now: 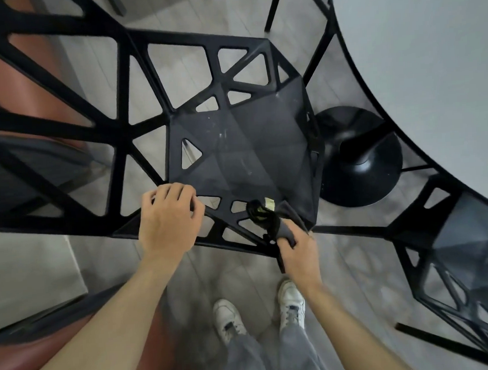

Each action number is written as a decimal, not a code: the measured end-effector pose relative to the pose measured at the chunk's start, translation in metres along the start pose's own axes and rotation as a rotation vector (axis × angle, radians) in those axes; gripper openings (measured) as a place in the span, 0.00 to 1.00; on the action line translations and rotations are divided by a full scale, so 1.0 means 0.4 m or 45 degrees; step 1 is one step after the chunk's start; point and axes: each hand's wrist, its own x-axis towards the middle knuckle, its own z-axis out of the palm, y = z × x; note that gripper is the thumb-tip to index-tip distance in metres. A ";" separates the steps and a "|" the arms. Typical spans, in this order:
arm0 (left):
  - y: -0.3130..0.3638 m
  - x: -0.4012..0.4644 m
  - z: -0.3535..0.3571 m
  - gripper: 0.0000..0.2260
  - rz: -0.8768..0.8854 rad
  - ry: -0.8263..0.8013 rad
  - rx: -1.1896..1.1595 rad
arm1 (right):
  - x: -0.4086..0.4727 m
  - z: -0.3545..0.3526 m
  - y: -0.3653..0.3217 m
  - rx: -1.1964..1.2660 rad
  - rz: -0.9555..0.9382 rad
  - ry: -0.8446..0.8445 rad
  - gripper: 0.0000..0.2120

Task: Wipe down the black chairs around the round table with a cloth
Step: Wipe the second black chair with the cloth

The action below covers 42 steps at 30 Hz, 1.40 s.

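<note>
A: Camera position?
B: One head-worn view, wide-angle, looking steeply down past both forearms to the floor (340, 267).
A: Range?
B: Close above a black chair (243, 145); table (428, 62) edge upper right, shoes (228, 318) at the bottom.

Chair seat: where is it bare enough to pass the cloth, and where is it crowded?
The chair seat lies bare from its triangular hole to the edge by the table base. The near rim is crowded: left hand grips the frame, right hand holds the cloth.
</note>
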 end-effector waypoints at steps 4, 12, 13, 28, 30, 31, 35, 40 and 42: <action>0.004 0.003 -0.009 0.14 0.007 0.012 -0.013 | -0.059 0.015 -0.005 -0.177 -0.099 -0.120 0.27; -0.012 0.000 0.019 0.11 0.118 0.227 -0.084 | 0.107 -0.017 0.035 -0.569 -0.478 -0.335 0.29; -0.013 -0.002 0.021 0.10 0.114 0.255 -0.105 | 0.121 -0.020 0.033 -0.584 -0.472 -0.318 0.28; -0.040 -0.014 0.040 0.10 0.275 0.483 -0.380 | 0.048 0.051 0.081 -0.450 -0.455 0.327 0.06; -0.054 -0.026 0.042 0.10 0.305 0.569 -0.461 | 0.006 0.077 0.081 -0.456 -0.425 0.430 0.04; -0.061 -0.030 0.039 0.10 0.331 0.591 -0.494 | -0.023 0.091 0.076 -0.456 -0.393 0.467 0.03; -0.121 -0.064 0.026 0.12 0.480 0.580 -0.398 | -0.165 0.180 0.036 -0.622 -0.285 0.378 0.02; -0.237 -0.037 0.043 0.11 0.451 0.616 -0.326 | -0.195 0.268 0.010 -0.659 -0.345 0.192 0.06; -0.280 -0.017 0.048 0.07 0.478 0.608 -0.330 | -0.171 0.276 -0.003 -0.576 -0.400 0.249 0.12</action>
